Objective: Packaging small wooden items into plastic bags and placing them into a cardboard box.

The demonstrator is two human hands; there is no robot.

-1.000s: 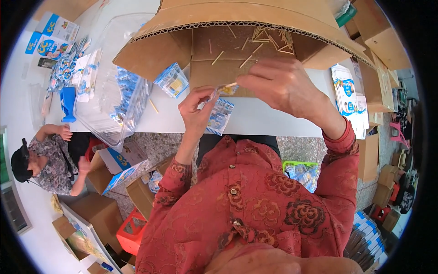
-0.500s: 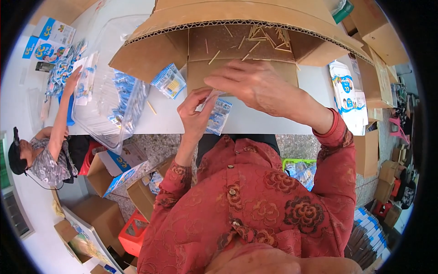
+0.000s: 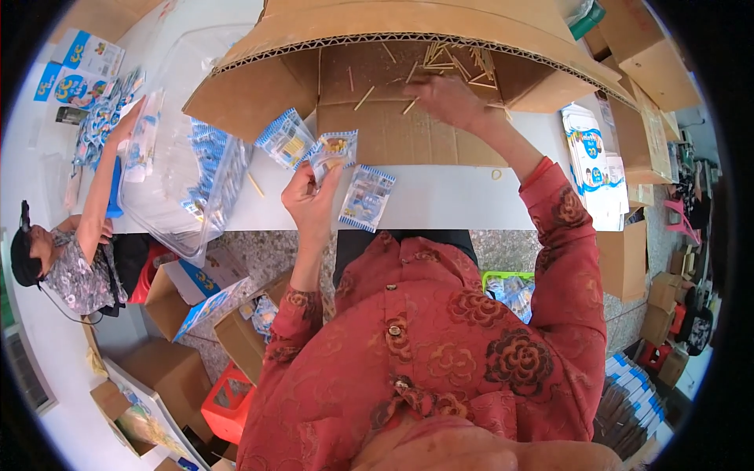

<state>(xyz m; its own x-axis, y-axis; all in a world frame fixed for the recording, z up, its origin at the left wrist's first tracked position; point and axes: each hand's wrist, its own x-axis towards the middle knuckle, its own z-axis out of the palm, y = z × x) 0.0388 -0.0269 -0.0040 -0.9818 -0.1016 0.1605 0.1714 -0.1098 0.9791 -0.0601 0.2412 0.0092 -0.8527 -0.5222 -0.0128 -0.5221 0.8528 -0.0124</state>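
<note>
My left hand is closed on a small clear sachet with blue-striped ends and colourful contents, held above the table's front edge. Beside it on the white table lies a second sachet, and a third sachet rests against the left side of a cardboard box. My right hand reaches inside this open cardboard box, just below a loose heap of thin pale sticks. Its fingertips are dark and blurred, so whether they pinch a stick cannot be seen.
A clear plastic tub of sachets stands to the left, with a single stick near it. Flat printed cartons are stacked at right. A rubber band lies on the table. Far left, another person reaches across the table.
My right hand has moved from beside my left hand up and right into the box. My left hand has shifted slightly left, raising a sachet into view.
</note>
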